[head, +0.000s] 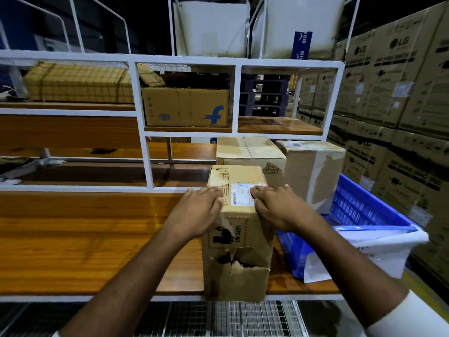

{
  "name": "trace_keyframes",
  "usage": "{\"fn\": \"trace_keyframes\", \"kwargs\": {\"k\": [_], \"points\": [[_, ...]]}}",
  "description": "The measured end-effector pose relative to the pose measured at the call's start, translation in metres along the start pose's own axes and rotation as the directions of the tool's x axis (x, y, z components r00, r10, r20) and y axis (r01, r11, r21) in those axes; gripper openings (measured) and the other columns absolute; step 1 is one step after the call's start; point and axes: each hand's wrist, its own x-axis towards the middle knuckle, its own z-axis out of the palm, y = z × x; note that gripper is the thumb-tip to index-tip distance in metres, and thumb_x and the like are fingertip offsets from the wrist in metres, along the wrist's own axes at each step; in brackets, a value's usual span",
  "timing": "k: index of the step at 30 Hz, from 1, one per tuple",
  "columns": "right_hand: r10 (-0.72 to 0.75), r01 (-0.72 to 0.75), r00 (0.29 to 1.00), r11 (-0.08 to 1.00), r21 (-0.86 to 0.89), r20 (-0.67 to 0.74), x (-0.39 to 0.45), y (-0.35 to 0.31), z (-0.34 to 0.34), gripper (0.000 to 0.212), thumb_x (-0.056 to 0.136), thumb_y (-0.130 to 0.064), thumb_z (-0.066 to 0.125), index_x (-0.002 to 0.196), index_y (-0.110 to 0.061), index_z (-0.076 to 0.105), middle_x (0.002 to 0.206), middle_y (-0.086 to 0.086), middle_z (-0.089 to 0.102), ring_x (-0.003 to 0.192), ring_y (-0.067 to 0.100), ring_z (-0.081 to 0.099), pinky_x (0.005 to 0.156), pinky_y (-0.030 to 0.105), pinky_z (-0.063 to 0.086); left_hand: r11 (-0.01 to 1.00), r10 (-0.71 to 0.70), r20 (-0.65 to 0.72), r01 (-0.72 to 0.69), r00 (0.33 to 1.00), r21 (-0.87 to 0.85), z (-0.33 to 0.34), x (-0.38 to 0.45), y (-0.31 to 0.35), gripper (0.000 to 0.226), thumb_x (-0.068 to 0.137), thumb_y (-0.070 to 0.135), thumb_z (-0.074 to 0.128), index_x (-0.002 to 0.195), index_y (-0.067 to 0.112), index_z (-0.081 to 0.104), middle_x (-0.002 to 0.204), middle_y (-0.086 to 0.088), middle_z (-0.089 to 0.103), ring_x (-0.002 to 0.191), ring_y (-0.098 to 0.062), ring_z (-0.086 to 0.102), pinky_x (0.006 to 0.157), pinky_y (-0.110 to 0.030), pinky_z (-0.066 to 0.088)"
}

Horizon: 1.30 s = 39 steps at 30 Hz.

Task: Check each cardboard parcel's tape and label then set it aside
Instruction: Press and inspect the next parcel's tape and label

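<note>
Parcel [239, 239] upright at the wooden bench [85, 239] front edge, torn low on its near face. Left hand [198, 212] flat on top, fingers straight; right hand [274, 205] curled over the top's right edge beside the white label [240, 193]. Blue crate [364, 210] just right.

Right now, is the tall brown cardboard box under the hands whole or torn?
Torn. The tall brown cardboard box has a ragged hole low on its front face, with cardboard flaps bent outward.
</note>
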Motion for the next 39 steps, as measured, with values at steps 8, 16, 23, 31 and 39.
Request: {"fn": "trace_keyframes", "kwargs": {"k": [8, 16, 23, 31, 39], "points": [[-0.04, 0.042, 0.999, 0.997, 0.065, -0.031, 0.001, -0.012, -0.006, 0.046, 0.104, -0.039, 0.026, 0.143, -0.027, 0.047, 0.146, 0.001, 0.052, 0.124, 0.024, 0.054, 0.11, 0.05, 0.035, 0.996, 0.089, -0.02, -0.089, 0.996, -0.016, 0.001, -0.004, 0.019, 0.044, 0.106, 0.037, 0.029, 0.147, 0.025, 0.041, 0.154, 0.003, 0.039, 0.145, -0.014, 0.026, 0.121, -0.038, 0.003], [-0.083, 0.086, 0.996, 0.994, 0.068, -0.039, -0.018, -0.016, -0.001, 0.047, 0.106, -0.039, 0.026, 0.148, -0.025, 0.041, 0.155, -0.004, 0.04, 0.135, 0.02, 0.044, 0.118, 0.048, 0.018, 0.981, 0.193, -0.082, -0.192, 0.978, 0.021, 0.011, -0.014, 0.012, 0.046, 0.104, 0.044, 0.032, 0.148, 0.03, 0.039, 0.155, 0.008, 0.037, 0.144, -0.005, 0.025, 0.12, -0.034, -0.004], [-0.087, 0.097, 0.991, 0.99, 0.104, -0.103, -0.042, -0.005, -0.001, 0.045, 0.103, -0.046, 0.038, 0.143, -0.027, 0.049, 0.146, -0.007, 0.051, 0.126, 0.013, 0.053, 0.111, 0.05, 0.038, 0.969, 0.173, -0.241, -0.209, 0.955, -0.133, 0.02, -0.035, -0.016, 0.051, 0.095, 0.015, 0.058, 0.141, 0.033, 0.046, 0.15, 0.011, 0.043, 0.141, -0.003, 0.031, 0.118, -0.034, 0.03], [-0.067, 0.072, 0.997, 0.967, 0.245, -0.028, 0.0, 0.032, -0.001, 0.052, 0.104, -0.049, 0.03, 0.152, -0.03, 0.035, 0.161, -0.001, 0.026, 0.146, 0.02, 0.029, 0.117, 0.041, 0.02, 0.892, 0.24, -0.31, -0.335, 0.92, -0.304, 0.022, -0.027, -0.056, 0.06, 0.088, -0.004, 0.06, 0.13, 0.038, 0.057, 0.141, 0.016, 0.05, 0.135, 0.008, 0.034, 0.108, -0.03, 0.042], [0.009, -0.079, 0.939, 0.978, -0.192, -0.343, -0.025, -0.022, 0.021, 0.068, 0.099, -0.056, 0.011, 0.121, -0.016, 0.061, 0.116, 0.009, 0.068, 0.103, 0.027, 0.058, 0.083, 0.038, 0.046, 0.98, -0.137, -0.513, 0.038, 0.847, -0.197, 0.035, -0.01, -0.068, 0.05, 0.09, 0.01, 0.063, 0.125, 0.047, 0.061, 0.14, 0.006, 0.056, 0.127, -0.023, 0.044, 0.093, -0.044, 0.048]]}}
